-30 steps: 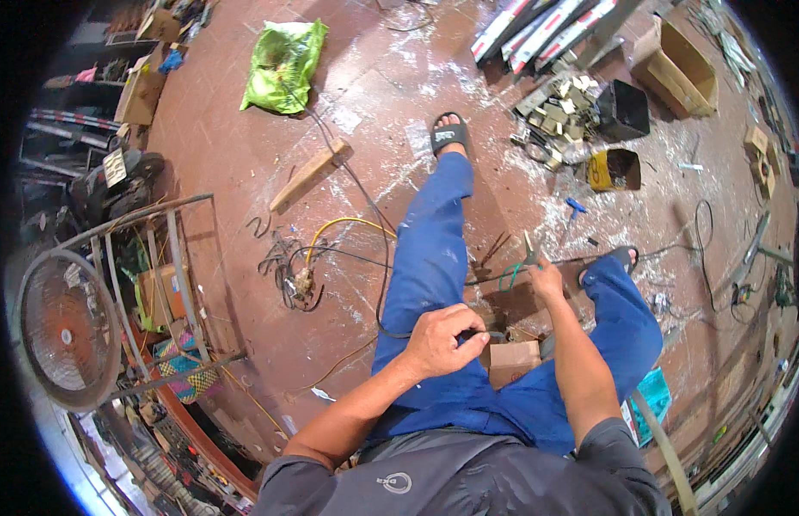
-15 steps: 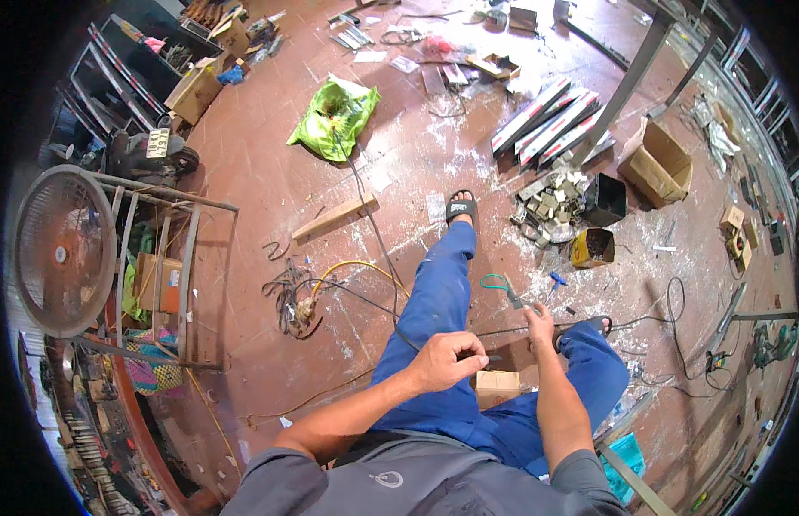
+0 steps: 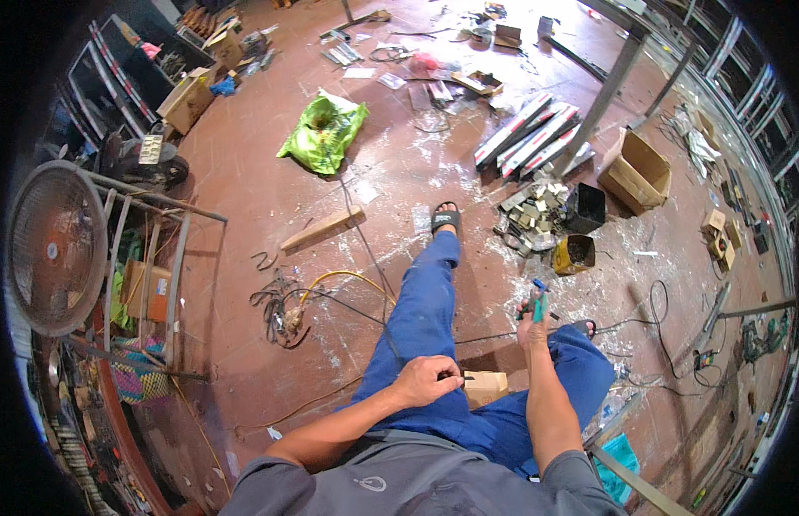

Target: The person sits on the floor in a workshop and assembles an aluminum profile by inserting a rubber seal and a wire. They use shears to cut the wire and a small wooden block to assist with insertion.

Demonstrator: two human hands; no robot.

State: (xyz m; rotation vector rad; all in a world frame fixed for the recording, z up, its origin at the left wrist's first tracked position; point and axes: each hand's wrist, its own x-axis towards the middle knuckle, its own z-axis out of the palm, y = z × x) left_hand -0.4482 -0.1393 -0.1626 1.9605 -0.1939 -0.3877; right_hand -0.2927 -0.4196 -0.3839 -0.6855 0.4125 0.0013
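Note:
My right hand (image 3: 533,334) is closed round a teal-handled hand tool, seemingly pliers (image 3: 540,308), above the floor beside my right foot. The tool's dark end is partly hidden by my fingers. Just beyond it a blue T-shaped object (image 3: 538,285) lies on the floor. Over my left thigh, my left hand (image 3: 425,381) is curled with thumb and fingers pinched on a small dark piece too small to name. A small cardboard box (image 3: 485,389) sits between my legs, close to the left fingertips.
Ahead right are a yellow container (image 3: 574,254), a black container (image 3: 585,206), a heap of small metal parts (image 3: 537,215), stacked white-and-red bars (image 3: 528,138) and a large open carton (image 3: 636,172). Cables (image 3: 283,310) trail across the floor at left, near a wooden strip (image 3: 322,229) and a standing fan (image 3: 55,249).
My right hand has turned its tool: the teal handles, earlier extending away to the left, now stand up against the hand. My left hand stays pinched over the thigh. The view has shifted slightly.

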